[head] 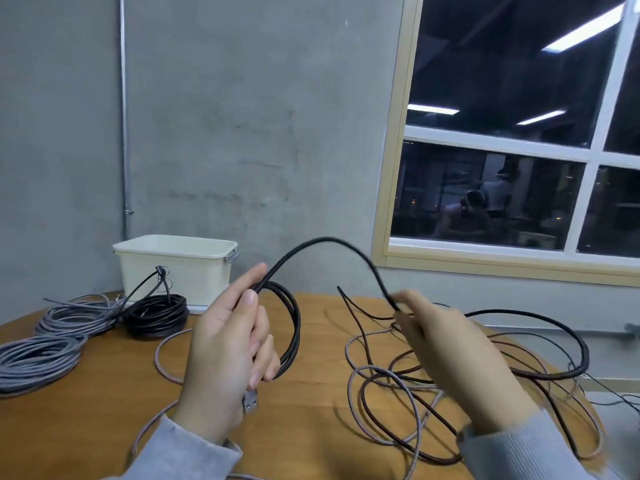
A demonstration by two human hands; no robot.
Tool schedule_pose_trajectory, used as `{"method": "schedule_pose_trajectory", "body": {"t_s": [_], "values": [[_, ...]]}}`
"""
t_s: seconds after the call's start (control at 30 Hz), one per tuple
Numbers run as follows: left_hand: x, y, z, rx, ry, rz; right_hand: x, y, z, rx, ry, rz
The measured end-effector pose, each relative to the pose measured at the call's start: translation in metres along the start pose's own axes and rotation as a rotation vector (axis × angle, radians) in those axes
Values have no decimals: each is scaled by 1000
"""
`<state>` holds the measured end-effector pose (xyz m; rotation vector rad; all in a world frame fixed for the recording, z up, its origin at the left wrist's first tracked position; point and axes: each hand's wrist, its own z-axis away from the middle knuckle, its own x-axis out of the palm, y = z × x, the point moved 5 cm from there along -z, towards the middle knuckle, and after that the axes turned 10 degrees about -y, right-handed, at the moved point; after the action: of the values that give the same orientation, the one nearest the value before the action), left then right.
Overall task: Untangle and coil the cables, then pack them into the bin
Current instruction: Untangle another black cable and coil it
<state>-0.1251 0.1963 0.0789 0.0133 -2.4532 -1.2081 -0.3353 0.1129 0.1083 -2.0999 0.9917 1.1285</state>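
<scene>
The left hand grips a few loops of a black cable above the middle of the wooden worktop, a metal USB plug hanging below its fingers, while the right hand pinches the same cable where it arches across. Loose brown and braided cables sprawl toward the worktop's right edge. A cream bin stands at the far left edge, with a black coil and two grey coils just beside it.

Black cable, cream bin, grey coils and a black coil, pink-and-white braided cable, on an orange-brown wood-grain counter; grey ribbed sleeves.
</scene>
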Motion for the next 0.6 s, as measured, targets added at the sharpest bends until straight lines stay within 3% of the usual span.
{"method": "schedule_pose_trajectory", "body": {"t_s": [0.17,0.3,0.43,0.6], "values": [[-2,-10,1,-4,-10,-79,12,-44,22,-162,-181,185],[2,-16,3,-4,-51,-120,16,-84,30,-369,-274,157],[6,-24,6,-11,-102,-164,24,-103,33,-535,-46,226],[9,-25,10,-26,-167,-166,20,-114,40,-685,117,186]]}}
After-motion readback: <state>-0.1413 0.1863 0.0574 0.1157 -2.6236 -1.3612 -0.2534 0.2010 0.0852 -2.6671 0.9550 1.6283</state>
